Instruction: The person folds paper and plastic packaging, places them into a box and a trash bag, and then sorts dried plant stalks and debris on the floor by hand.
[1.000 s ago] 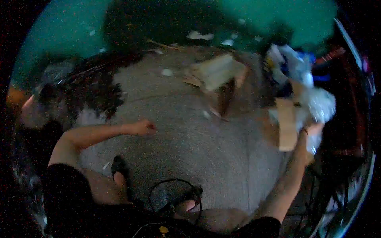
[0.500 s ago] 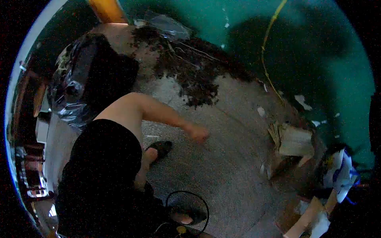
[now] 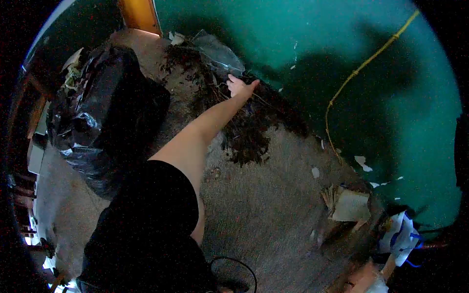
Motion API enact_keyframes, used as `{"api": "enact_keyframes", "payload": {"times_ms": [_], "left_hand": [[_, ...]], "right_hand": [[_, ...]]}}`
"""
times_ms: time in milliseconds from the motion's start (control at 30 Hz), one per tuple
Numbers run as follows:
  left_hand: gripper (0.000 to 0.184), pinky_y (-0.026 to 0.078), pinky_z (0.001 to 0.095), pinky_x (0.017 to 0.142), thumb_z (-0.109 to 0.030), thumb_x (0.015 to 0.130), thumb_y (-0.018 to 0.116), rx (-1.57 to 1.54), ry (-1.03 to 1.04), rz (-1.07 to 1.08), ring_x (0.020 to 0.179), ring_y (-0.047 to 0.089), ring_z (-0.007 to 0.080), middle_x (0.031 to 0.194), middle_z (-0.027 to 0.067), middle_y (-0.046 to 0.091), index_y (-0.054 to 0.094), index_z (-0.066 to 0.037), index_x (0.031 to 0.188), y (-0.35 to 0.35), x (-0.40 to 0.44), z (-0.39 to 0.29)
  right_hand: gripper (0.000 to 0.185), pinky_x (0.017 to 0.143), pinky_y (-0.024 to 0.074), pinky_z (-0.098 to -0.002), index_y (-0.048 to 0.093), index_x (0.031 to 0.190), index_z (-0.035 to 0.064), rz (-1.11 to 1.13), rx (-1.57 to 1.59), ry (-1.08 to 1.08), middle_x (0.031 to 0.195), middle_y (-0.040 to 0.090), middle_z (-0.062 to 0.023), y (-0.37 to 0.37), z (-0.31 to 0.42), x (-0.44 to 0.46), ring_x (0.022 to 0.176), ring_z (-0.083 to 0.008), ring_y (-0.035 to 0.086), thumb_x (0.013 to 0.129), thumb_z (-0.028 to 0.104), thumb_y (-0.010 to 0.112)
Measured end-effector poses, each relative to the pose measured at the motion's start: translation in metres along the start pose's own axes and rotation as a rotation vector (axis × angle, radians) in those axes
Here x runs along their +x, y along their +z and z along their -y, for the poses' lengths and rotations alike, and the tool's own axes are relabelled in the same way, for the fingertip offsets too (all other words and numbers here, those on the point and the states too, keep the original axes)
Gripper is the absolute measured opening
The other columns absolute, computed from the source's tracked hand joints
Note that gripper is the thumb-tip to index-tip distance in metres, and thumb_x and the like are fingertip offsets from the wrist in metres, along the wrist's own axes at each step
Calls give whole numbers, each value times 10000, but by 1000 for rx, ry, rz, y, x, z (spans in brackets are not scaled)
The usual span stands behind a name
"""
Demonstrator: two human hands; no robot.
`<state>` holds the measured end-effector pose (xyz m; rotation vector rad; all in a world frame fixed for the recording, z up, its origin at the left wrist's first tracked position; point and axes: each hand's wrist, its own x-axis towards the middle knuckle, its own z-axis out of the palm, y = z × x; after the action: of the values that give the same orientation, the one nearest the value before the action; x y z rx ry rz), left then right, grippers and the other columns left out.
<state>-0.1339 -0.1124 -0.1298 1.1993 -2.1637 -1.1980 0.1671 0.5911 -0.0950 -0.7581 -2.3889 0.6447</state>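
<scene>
Left hand: fingers loosely spread, thumb held out to the right, nothing visibly gripped. The hand is over the far end of the dark debris, just on the near side of the clear plastic; contact with either cannot be told.

Change: half a second ago this hand was curled over bare floor; now the arm is extended to the far pile. Judged effect: the work in hand now centres on the debris and plastic, both still lying on the floor.

Right hand: not made out; a blurred tan shape at the near right edge cannot be identified. State of its fingers unknown.

Outward: bulging black bag to the left; yellow cord on the far right; opened book to the right; white-and-blue bag beyond it, further right.

Writing: the white-and-blue bag has blue markings, too small to read. No brand or label legible elsewhere.
</scene>
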Motion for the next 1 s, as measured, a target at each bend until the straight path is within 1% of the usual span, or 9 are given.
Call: {"api": "enact_keyframes", "payload": {"times_ms": [267, 400, 500, 533, 700, 767, 800, 867, 1000], "left_hand": [[1147, 332, 464, 898, -459, 555, 718, -400, -205, -283, 1131, 337, 360, 1243, 271, 257, -52, -30, 1290, -1, 111, 14], [618, 328, 376, 852, -331, 752, 505, -926, -75, -185, 1052, 396, 253, 1131, 156, 436, 243, -51, 1238, 1, 162, 61], [345, 330, 321, 799, -243, 874, 329, -1542, -261, 5, 970, 429, 206, 1063, 95, 484, 414, -67, 1158, -7, 187, 78], [324, 356, 329, 781, -221, 874, 327, -1850, -435, 36, 948, 445, 211, 1047, 104, 478, 420, -65, 1142, -11, 189, 79], [303, 463, 393, 552, -157, 837, 418, -1061, -268, 35, 708, 543, 279, 1046, 161, 456, 372, -15, 1100, -42, 146, 47], [328, 468, 400, 545, -162, 830, 439, -1133, -258, 96, 695, 546, 287, 1034, 173, 459, 355, -12, 1109, -42, 152, 42], [356, 473, 406, 538, -166, 823, 459, -1202, -252, 152, 681, 549, 296, 1023, 185, 462, 337, -9, 1119, -40, 159, 41], [306, 481, 346, 478, -109, 817, 447, -1253, -147, 222, 628, 580, 284, 968, 219, 505, 363, 24, 1079, -39, 179, 46], [252, 479, 330, 460, -65, 818, 417, -1162, -159, 106, 575, 584, 251, 788, 178, 559, 404, 65, 1034, -50, 160, 29]], "right_hand": [[335, 708, 437, -328, 481, 1082, -17, 517, 165, 198, 882, 559, -158, 82, 47, -70, 749, -237, 528, 787, 140, 467], [341, 670, 446, -322, 475, 1100, -16, 519, 532, 307, 847, 564, -149, 91, 51, -101, 694, -227, 523, 815, 166, 430], [328, 562, 445, -308, 495, 1076, -17, 555, -516, -567, 751, 567, -109, 67, 98, -119, 570, -210, 488, 842, 188, 390], [319, 530, 437, -313, 504, 1061, -16, 604, -544, -462, 741, 573, -101, 66, 102, -119, 556, -212, 490, 839, 185, 394], [269, 503, 433, -329, 529, 1002, -26, 587, -404, -333, 749, 581, -119, 77, 84, -123, 552, -222, 507, 806, 137, 443], [270, 494, 434, -332, 544, 976, -19, 781, 530, 422, 744, 586, -132, 102, 22, -113, 557, -229, 521, 820, 172, 435], [270, 494, 434, -332, 544, 976, -19, 765, 529, 427, 744, 586, -132, 94, 40, -122, 557, -229, 521, 820, 172, 435], [257, 516, 443, -324, 563, 916, -12, 692, -188, -395, 744, 593, -132, 79, 132, -147, 578, -213, 540, 823, 206, 464], [225, 564, 452, -314, 568, 885, -5, 763, -313, -372, 779, 600, -135, 76, 160, -159, 625, -200, 557, 801, 194, 507]]}}
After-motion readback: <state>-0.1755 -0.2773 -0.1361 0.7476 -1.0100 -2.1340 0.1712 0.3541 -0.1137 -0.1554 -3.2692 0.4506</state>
